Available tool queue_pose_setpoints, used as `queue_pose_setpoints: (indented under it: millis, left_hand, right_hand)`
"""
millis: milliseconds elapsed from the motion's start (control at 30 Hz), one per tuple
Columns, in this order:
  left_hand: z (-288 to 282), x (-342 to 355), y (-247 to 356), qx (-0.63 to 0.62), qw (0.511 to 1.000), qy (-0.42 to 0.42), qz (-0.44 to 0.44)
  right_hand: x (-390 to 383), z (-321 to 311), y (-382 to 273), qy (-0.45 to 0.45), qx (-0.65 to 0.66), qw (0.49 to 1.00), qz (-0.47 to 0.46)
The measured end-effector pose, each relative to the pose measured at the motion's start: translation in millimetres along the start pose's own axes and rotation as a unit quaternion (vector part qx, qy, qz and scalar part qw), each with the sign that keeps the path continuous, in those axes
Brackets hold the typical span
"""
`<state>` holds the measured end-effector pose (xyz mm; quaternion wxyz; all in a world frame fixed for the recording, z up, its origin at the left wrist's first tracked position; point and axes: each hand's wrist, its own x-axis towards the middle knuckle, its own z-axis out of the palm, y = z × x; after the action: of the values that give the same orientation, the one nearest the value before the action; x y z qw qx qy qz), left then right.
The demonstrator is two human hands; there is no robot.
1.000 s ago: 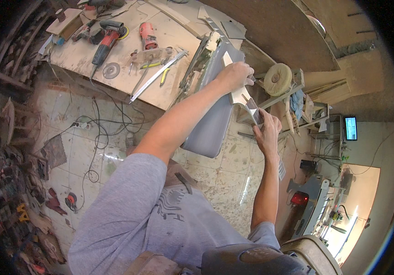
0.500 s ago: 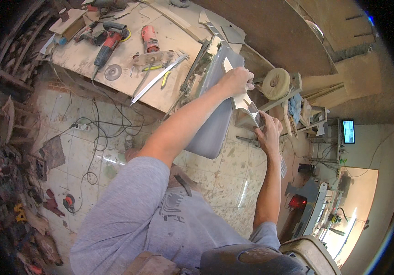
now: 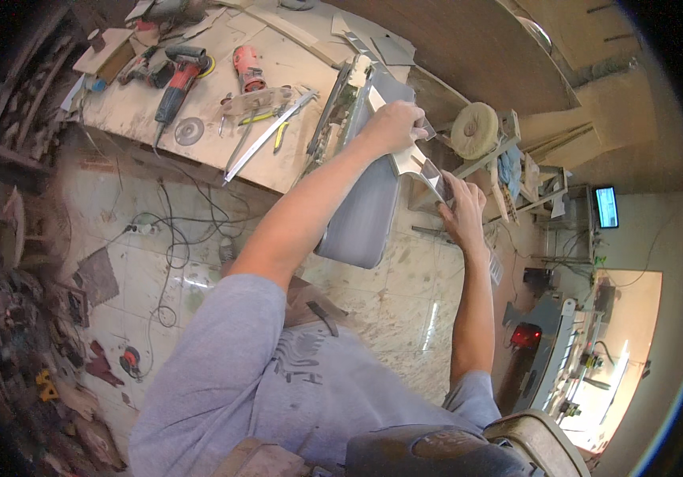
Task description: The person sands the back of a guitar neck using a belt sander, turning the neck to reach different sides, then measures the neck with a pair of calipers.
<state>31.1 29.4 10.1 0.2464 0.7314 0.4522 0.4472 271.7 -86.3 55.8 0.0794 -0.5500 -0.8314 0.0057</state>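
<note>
My left hand (image 3: 391,127) grips a long pale piece (image 3: 405,163) from above, fingers curled over its far part, holding it on or against the grey sanding belt (image 3: 355,222) of a bench machine. My right hand (image 3: 461,208) grips the piece's near right end, where it narrows and carries a shinier, darker section (image 3: 434,179). A cluttered, dusty workbench (image 3: 131,99) adjoins the belt, holding a red-and-black angle tool (image 3: 178,86), a red power tool (image 3: 248,67), yellow-handled pliers (image 3: 279,137), a white straight strip (image 3: 270,139) and a metal disc (image 3: 189,131).
A round buffing wheel (image 3: 472,129) sits on a stand beside offcuts. Cables (image 3: 168,238) snake over the tiled floor. Scrap piles (image 3: 15,334) line the left, a screen (image 3: 605,207) and a grey machine with a red light (image 3: 536,350) stand right.
The view has shifted slightly, and both hands with the pale piece appear a little higher in the picture. Both grips look the same.
</note>
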Motion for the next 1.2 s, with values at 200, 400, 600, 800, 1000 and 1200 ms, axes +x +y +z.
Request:
queue_pose_setpoints:
  millis: [200, 400, 600, 800, 1000, 1200]
  left_hand:
    - [-13.4, -1.8, 1.5, 0.043, 0.999, -0.002, 0.028]
    - [-21.7, -3.7, -3.6, 0.052, 0.998, -0.009, 0.037]
    - [-27.1, -3.1, -5.8, 0.070, 0.996, -0.021, 0.054]
    - [-27.6, 1.7, -9.3, 0.104, 0.990, -0.038, 0.082]
    - [-23.7, 9.9, -11.6, 0.110, 0.989, -0.031, 0.097]
    - [-23.8, 15.5, -12.4, 0.120, 0.990, -0.044, 0.068]
  right_hand:
    - [10.9, 5.1, 0.1, 0.014, -0.027, 1.000, -0.009]
    - [15.2, 13.9, 2.0, 0.046, -0.031, 0.998, -0.021]
    - [13.9, 27.2, 0.6, 0.091, -0.041, 0.995, -0.026]
    - [10.6, 42.4, -5.6, 0.134, -0.037, 0.990, 0.008]
    - [15.4, 52.7, 0.0, 0.152, -0.053, 0.987, 0.028]
    - [26.8, 51.2, 8.6, 0.134, -0.072, 0.988, 0.027]
